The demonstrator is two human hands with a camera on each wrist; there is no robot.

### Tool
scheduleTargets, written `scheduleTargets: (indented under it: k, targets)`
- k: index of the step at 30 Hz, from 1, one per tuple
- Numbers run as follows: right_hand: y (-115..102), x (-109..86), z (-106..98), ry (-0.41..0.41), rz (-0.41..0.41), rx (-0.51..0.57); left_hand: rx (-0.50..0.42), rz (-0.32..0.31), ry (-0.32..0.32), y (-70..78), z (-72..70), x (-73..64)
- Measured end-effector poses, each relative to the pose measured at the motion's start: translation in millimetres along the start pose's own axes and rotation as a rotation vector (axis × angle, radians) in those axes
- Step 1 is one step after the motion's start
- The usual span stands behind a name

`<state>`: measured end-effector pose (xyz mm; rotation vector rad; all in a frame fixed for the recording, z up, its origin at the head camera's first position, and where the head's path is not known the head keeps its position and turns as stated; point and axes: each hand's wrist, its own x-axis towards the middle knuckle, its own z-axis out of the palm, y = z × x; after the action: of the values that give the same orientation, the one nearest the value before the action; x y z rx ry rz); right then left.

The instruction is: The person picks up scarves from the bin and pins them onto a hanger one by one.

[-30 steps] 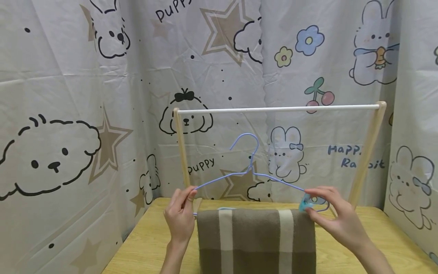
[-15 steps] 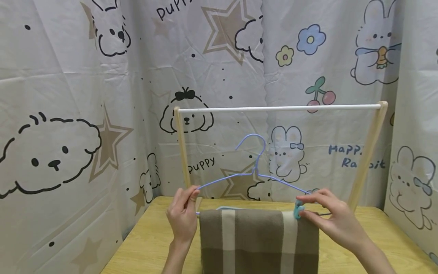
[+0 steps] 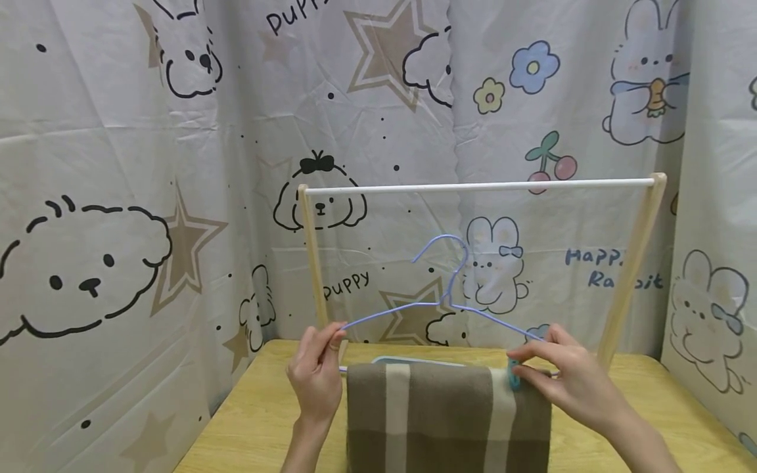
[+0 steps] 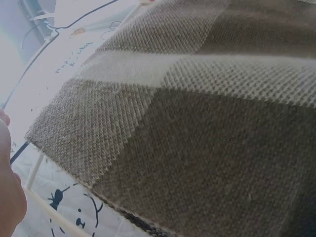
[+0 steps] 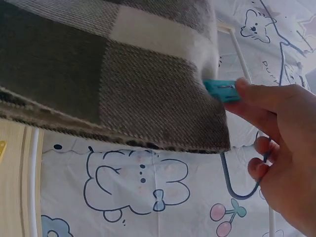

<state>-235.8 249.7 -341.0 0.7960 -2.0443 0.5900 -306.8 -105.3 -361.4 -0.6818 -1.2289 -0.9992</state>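
Note:
A brown checked scarf (image 3: 446, 414) with pale stripes hangs folded over the lower bar of a thin blue-purple clothes hanger (image 3: 402, 308). My left hand (image 3: 316, 368) pinches the hanger's left shoulder near its end. With thumb and forefinger, my right hand (image 3: 576, 378) pinches a small teal clothespin (image 3: 513, 372) at the scarf's top fold, over the right pale stripe. In the right wrist view the clothespin (image 5: 222, 90) sits against the scarf's edge (image 5: 163, 89), and the other fingers curl at the hanger's end (image 5: 237, 195). Only a sliver of the left hand (image 4: 10, 182) shows in the left wrist view.
Behind the hanger stands a wooden rack with a white top rail (image 3: 479, 188). It rests on a light wood table (image 3: 248, 407). Part of a pale blue-rimmed object (image 3: 414, 360) shows behind the scarf. A printed curtain (image 3: 118, 157) surrounds the table.
My right hand has moved the clothespin left and slightly down, from the scarf's right corner onto its top fold. The hanger's hook has tilted and shifted right. My left hand keeps its grip.

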Motion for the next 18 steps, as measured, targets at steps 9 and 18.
scheduleTargets:
  k: [9,18]
  targets:
    - [8.1,-4.7,-0.2,0.052,-0.132,0.047,0.041,-0.02,-0.019,-5.0,-2.6,-1.3]
    - [-8.0,-0.3,-10.9,0.336,-0.217,0.231,0.039,-0.064,0.005,-14.6,-8.7,-1.9]
